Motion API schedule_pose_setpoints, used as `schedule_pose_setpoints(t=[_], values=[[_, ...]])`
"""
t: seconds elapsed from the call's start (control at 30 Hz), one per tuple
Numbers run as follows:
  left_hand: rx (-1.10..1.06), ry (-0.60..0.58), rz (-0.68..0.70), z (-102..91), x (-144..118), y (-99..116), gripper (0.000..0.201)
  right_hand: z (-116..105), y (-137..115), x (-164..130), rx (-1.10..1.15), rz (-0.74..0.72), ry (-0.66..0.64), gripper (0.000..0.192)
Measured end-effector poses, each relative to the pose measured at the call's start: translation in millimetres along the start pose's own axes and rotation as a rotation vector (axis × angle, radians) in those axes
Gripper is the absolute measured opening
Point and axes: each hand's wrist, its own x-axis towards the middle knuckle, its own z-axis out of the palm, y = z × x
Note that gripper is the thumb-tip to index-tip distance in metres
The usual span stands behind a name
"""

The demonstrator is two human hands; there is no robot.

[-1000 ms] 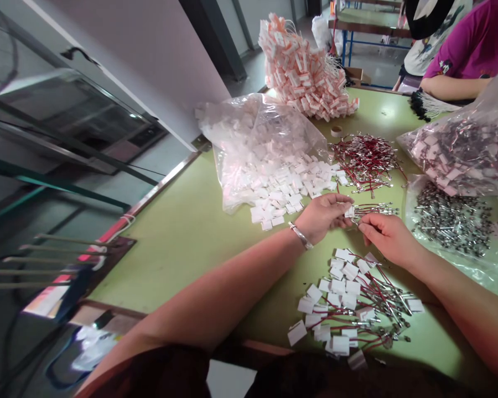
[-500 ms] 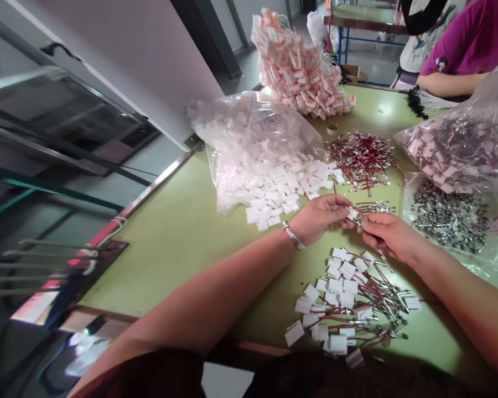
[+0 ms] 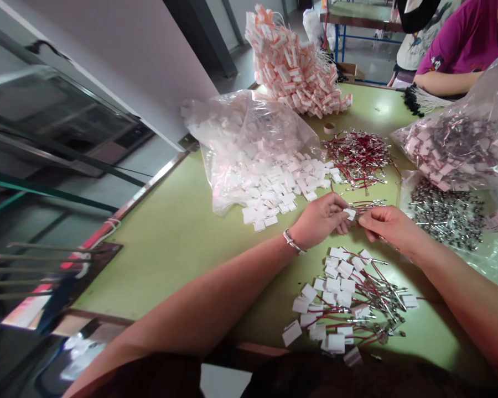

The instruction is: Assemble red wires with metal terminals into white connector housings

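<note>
My left hand [image 3: 320, 220], with a bracelet at the wrist, pinches a small white plastic connector housing [image 3: 349, 214] between thumb and fingers. Close by on its right, my right hand [image 3: 388, 225] is closed on a thin wire lead; most of the lead is hidden by the fingers. Under and beyond the fingertips lies a small row of red wires with metal terminals [image 3: 371, 204]. Nearer my body, white housings fitted with red wires [image 3: 345, 284] lie in a loose pile, their terminals pointing right.
A clear bag [image 3: 249, 132] spills loose white housings [image 3: 274, 193] at left. Behind are a heap of red wires [image 3: 359, 155], a tape roll [image 3: 329, 128] and an orange-white bundle [image 3: 294, 72]. Bags of parts [image 3: 452, 149] stand right. Across the table sits a person in purple [image 3: 452, 50].
My right fingertips have come closer to the housing, and the wire end that hung below them shows less. My left hand still pinches the housing. The whole view has shifted slightly.
</note>
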Motion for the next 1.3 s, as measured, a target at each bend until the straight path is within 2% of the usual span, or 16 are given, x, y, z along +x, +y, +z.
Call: schedule_pose_setpoints(t=[0.1, 0.2, 0.3, 0.37, 0.43, 0.5, 0.57, 0.63, 0.7, 0.8, 0.93, 1.03, 1.13, 1.2, 1.27, 1.3], values=[[-0.031, -0.025, -0.033, -0.3, 0.2, -1.2, 0.011, 0.7, -3.1, -2.5, -0.182, -0.068, -0.008, 0.031], [-0.056, -0.061, -0.053, 4.5, -3.7, -4.7, 0.012, 4.9, -2.6, -4.9, -0.219, -0.119, 0.019, 0.028], [0.001, -0.098, -0.076, 9.2, -9.0, -5.7, 0.011, 6.1, 0.8, -6.4, -0.246, -0.102, -0.019, 0.029], [0.157, -0.123, -0.039, 5.3, -10.3, -1.1, 0.011, 4.2, 2.5, -7.4, -0.294, -0.061, -0.083, 0.029], [0.407, -0.089, 0.080, -7.5, -8.2, 7.4, 0.014, 1.6, 2.3, -9.0, -0.346, -0.081, -0.131, 0.029], [0.688, 0.057, 0.221, -27.2, -3.3, 16.3, 0.021, -0.7, 0.2, -10.9, -0.396, -0.162, -0.209, 0.027], [0.941, 0.216, 0.217, -47.1, 2.6, 21.4, 0.022, -3.1, -2.0, -11.3, -0.448, -0.247, -0.290, 0.022], [1.119, 0.264, 0.082, -59.9, 7.3, 21.5, 0.025, -6.1, -1.9, -8.4, -0.542, -0.302, -0.222, 0.018], [1.250, 0.264, -0.033, -62.8, 9.7, 19.0, 0.028, -9.0, 2.0, -2.5, -0.713, -0.337, -0.034, 0.015], [1.369, 0.219, -0.079, -56.7, 10.2, 15.7, 0.028, -8.1, 12.2, 7.1, -0.994, -0.359, 0.102, 0.015], [1.357, 0.219, -0.057, -53.3, 10.1, 10.5, 0.023, 2.9, 20.4, 13.0, -1.182, -0.382, 0.142, 0.018], [1.336, 0.225, 0.026, -56.3, 10.7, 6.2, 0.019, 6.6, 19.3, 12.6, -1.175, -0.375, 0.165, 0.019], [1.260, 0.264, 0.156, -57.8, 9.5, 10.9, 0.019, 1.2, 15.6, 10.6, -1.005, -0.297, 0.246, 0.017], [1.115, 0.334, 0.257, -56.1, 6.9, 18.9, 0.018, -4.3, 13.0, 9.3, -0.839, -0.247, 0.285, 0.014], [0.867, 0.345, 0.253, -51.1, 3.5, 25.2, 0.018, -8.4, 10.8, 8.6, -0.653, -0.227, 0.289, 0.010], [0.708, 0.311, 0.191, -47.4, 1.9, 26.0, 0.018, -9.4, 9.9, 8.3, -0.557, -0.222, 0.278, 0.011]])
